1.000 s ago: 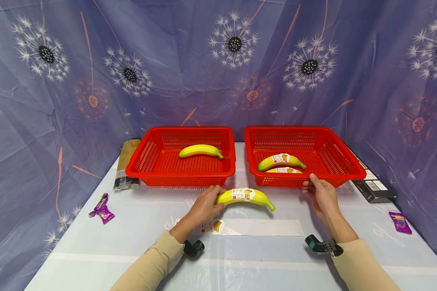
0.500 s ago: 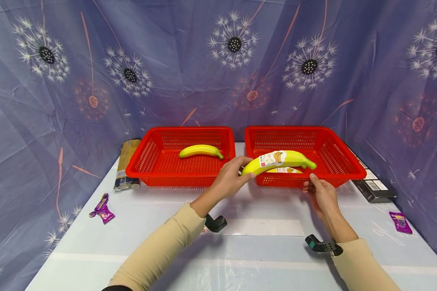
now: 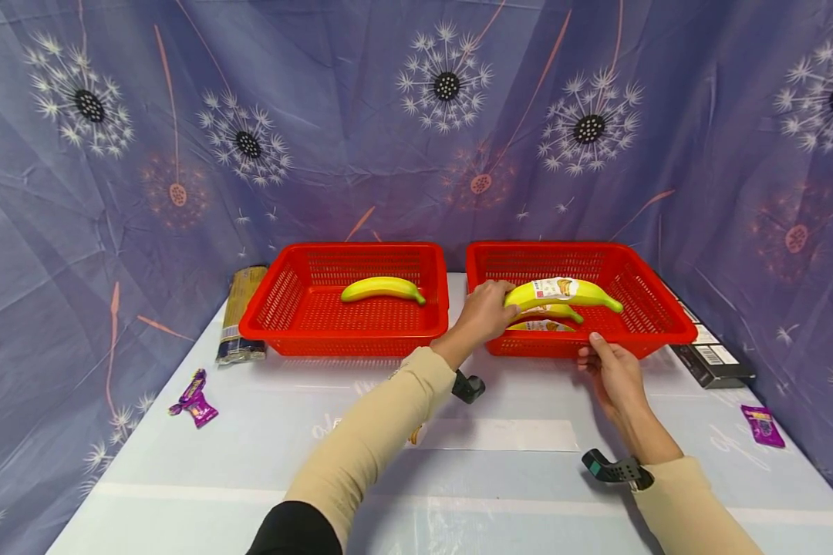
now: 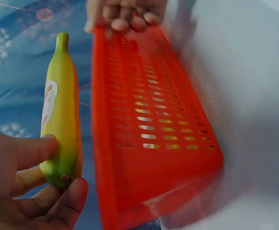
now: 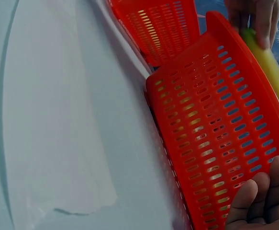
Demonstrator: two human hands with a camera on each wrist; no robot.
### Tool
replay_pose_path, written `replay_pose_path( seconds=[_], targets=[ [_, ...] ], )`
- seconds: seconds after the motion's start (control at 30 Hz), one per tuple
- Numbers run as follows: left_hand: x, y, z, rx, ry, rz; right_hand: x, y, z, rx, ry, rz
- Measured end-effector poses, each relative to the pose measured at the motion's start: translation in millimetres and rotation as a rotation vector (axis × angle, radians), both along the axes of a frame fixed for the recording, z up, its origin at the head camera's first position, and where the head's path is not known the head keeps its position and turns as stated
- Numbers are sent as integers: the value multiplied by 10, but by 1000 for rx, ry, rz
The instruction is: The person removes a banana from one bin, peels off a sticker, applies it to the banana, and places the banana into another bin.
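My left hand (image 3: pixel 484 310) grips one end of a yellow banana (image 3: pixel 586 291) with a white sticker and holds it over the right red basket (image 3: pixel 659 337). In the left wrist view, thumb and fingers pinch the banana's blunt dark-tipped end, while its stem points away. Two more stickered bananas lie in that basket beneath it: one banana (image 3: pixel 562 311) is partly covered, the other banana (image 3: pixel 540 326) mostly hidden by the front wall. At the basket's front rim, my right hand (image 3: pixel 618 378) holds on, thumb over the edge and fingers curled against the outside.
A second red basket (image 3: pixel 347 344) on the left contains one banana (image 3: pixel 382 288) without a visible sticker. A sticker strip (image 3: pixel 500 434) lies on the table. Purple candies (image 3: pixel 196 401), a gold package (image 3: pixel 243 312), a black box (image 3: pixel 715 362) and a purple packet (image 3: pixel 763 425) line the sides.
My left hand has lifted the stickered banana off the table and carried it right and forward, over the right basket. My right hand has stayed on the basket rim.
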State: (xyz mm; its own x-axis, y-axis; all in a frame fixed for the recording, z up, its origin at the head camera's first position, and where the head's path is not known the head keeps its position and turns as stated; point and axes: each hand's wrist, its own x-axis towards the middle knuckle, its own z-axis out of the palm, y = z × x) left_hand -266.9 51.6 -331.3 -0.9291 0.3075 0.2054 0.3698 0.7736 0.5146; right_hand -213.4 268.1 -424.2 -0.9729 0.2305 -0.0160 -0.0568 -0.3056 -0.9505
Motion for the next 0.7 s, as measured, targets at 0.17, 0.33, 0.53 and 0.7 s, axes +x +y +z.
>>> replay_pose_path(
  seconds=[0.17,0.33,0.53,0.7],
  targets=[
    [-93,114,-68,-117,21,44,6,0,4,12,-7,4],
    [-139,210,-133,-214,37,74,7,6,6,5,-3,1],
    [-186,288,-206,-279,58,107,0,11,0,-6,9,12],
    [-205,315,-242,-315,68,111,-3,12,-9,-11,14,10]
  ],
)
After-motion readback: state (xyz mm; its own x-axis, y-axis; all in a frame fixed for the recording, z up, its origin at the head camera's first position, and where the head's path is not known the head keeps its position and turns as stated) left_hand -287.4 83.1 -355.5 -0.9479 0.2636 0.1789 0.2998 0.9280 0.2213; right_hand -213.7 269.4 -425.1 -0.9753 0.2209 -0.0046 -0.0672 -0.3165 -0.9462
